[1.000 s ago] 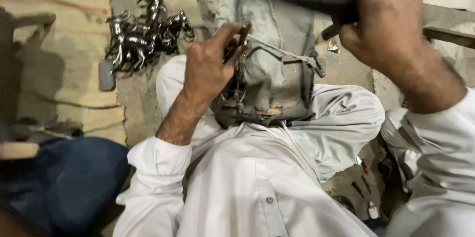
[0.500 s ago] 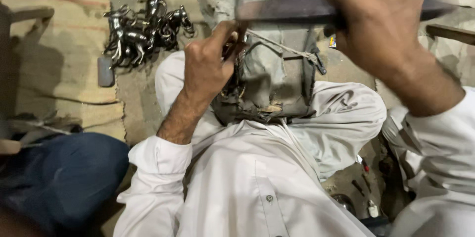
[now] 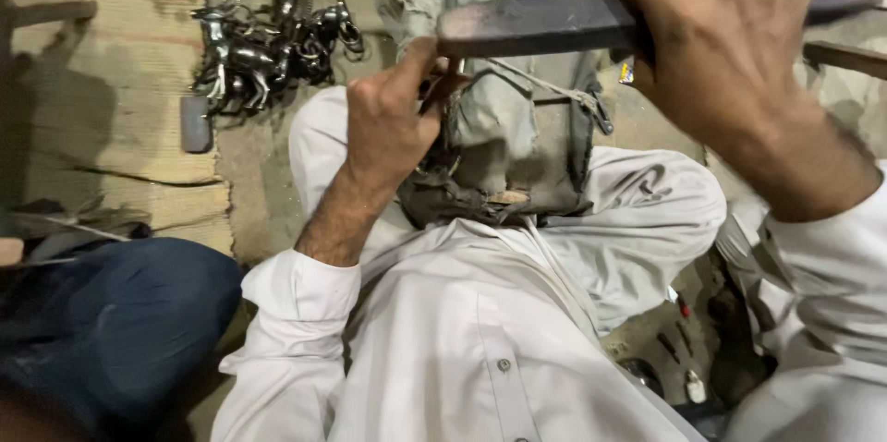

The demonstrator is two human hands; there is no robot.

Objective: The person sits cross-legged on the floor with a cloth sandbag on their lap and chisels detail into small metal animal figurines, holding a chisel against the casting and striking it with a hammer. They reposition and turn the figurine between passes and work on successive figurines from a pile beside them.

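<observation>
Your right hand point(image 3: 730, 63) has its fingers wrapped tight round one dark flat file point(image 3: 545, 24), long axis running left-right, tip pointing left just above your other hand. Your left hand point(image 3: 393, 123) pinches a small dark piece point(image 3: 442, 86) against the grey padded block point(image 3: 517, 128) on your lap. One pile of dark metal figures point(image 3: 268, 36) sits near the mat's point(image 3: 102, 100) right edge.

This is a floor-level metal craft workshop: a heap of dark cast metal horse figurines point(image 3: 268, 40) lies far left on a woven straw mat point(image 3: 111, 82), beside a bare dusty concrete floor point(image 3: 249, 174).
</observation>
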